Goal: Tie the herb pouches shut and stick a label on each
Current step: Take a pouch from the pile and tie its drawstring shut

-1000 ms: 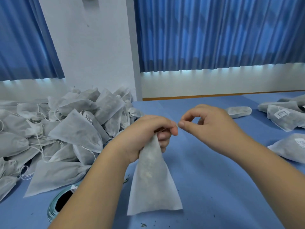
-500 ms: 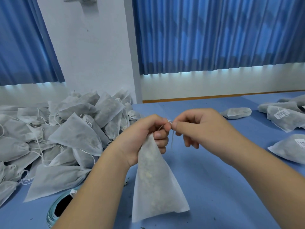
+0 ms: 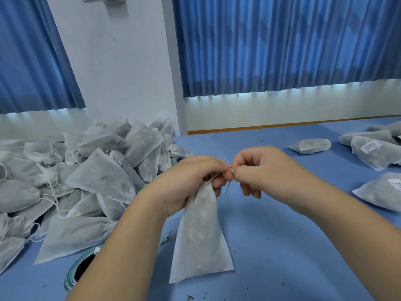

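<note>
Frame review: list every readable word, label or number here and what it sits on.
Nothing is legible.
Upper label, on a far-right pouch: dark print, too blurred.
Lower label, on the right-edge pouch: cut off, blurred.
Held pouch, left hand gripping it, right hand pinching its drawstring: no print visible.

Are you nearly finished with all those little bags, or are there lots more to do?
Lots more. Done: a few labelled pouches lie on the table at the right. In hand: the left hand grips the neck of one pouch while the right hand pinches its string; no label shows on it yet. Left: the big pile at the left, where no labels show.
</note>
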`<state>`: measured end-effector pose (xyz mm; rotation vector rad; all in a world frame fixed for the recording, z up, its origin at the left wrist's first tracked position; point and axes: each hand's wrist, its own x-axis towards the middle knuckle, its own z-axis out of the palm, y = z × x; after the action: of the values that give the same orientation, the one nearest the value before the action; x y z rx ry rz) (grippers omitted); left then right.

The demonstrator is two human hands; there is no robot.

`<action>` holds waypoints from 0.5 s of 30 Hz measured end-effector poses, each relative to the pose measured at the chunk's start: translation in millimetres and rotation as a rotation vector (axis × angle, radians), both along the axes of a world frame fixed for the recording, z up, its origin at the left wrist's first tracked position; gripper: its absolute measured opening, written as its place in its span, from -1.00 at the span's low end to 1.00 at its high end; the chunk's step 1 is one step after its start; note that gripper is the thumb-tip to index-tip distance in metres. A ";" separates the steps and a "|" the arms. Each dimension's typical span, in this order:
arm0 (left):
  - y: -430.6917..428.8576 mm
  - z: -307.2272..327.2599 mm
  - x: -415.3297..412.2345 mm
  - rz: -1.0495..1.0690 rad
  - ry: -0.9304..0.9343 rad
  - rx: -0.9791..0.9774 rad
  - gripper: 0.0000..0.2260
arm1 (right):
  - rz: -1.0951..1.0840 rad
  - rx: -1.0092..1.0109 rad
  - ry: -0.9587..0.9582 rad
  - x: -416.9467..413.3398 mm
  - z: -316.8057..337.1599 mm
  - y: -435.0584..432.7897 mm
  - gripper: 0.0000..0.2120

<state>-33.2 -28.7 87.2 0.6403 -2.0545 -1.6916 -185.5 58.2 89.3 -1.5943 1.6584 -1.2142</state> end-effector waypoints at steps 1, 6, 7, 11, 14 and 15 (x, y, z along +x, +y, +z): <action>0.0 0.4 0.3 0.004 -0.001 -0.018 -0.78 | 0.010 0.014 -0.008 -0.5 0.5 0.1 -0.78; -1.3 1.5 2.8 0.025 0.001 -0.087 -0.88 | 0.061 0.039 -0.025 -4.4 2.7 2.1 -0.90; -1.4 1.4 2.4 0.033 -0.001 -0.089 -0.87 | 0.069 0.042 -0.030 -4.6 3.1 2.5 -0.91; -1.3 -0.1 -1.1 0.128 0.000 -0.103 -0.86 | 0.075 0.041 -0.067 -5.5 2.8 1.6 -0.89; -1.4 -1.0 -2.4 0.182 0.044 -0.058 -0.85 | 0.051 0.014 -0.146 -8.7 -0.1 -1.7 -0.93; -1.6 -1.1 -2.7 0.198 0.060 -0.043 -0.82 | 0.046 0.007 -0.194 -9.1 -1.0 -2.8 -0.94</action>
<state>-35.9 -30.4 86.1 0.7429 -1.9128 -1.5322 -194.6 55.4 88.3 -1.4516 1.4948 -1.2944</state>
